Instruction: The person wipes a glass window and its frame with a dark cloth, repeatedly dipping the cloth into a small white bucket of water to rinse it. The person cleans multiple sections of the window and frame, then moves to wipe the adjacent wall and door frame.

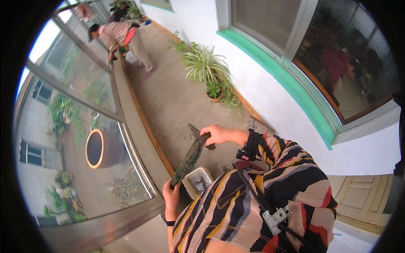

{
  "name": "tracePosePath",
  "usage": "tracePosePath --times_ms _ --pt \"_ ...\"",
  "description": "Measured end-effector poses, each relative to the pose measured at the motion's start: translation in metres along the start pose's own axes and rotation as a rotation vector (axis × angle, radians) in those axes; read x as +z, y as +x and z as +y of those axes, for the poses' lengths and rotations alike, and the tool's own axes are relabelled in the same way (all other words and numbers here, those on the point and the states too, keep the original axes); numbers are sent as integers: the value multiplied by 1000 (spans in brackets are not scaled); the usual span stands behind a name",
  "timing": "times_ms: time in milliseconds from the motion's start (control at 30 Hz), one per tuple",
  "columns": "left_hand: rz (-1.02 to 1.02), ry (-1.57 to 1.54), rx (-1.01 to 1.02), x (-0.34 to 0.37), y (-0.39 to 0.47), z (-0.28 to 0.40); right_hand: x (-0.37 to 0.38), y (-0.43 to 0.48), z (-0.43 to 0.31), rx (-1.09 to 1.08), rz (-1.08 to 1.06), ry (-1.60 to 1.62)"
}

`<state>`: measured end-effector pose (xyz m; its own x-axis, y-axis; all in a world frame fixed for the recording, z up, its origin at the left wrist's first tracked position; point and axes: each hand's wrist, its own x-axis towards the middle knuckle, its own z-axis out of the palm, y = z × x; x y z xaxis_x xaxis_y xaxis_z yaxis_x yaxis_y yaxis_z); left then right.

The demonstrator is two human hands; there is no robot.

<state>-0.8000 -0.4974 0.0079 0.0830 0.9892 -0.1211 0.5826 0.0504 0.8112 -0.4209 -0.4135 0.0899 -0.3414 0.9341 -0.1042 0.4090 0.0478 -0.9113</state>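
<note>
A dark, wet-looking cloth (190, 157) is stretched slantwise between my two hands. My right hand (217, 134) grips its upper end, and a loose tail of the cloth sticks out beyond the fingers. Down at the lower left, my left hand (171, 193) holds the other end, close to the window ledge. Below the cloth stands a pale rectangular basin (207, 174) with greyish water in it. Part of the basin is hidden by my striped top.
Glazed window panels (121, 123) line the left side, above a ledge with an orange lower edge. Potted spider plants (205, 63) stand along the white wall on the right. Farther down the concrete floor (161, 91), another person (123, 38) bends towards the ledge beside a white bucket (130, 57).
</note>
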Motion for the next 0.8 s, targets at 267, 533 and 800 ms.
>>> tracePosePath --times_ms 267,533,800 --pt "-396 -209 349 52 78 78 18 3 -68 -335 260 -255" --pt "-716 -330 541 90 176 179 -38 -3 -93 -167 529 -325" --pt "-879 -29 632 178 280 274 -135 -9 -81 -38 794 -542"
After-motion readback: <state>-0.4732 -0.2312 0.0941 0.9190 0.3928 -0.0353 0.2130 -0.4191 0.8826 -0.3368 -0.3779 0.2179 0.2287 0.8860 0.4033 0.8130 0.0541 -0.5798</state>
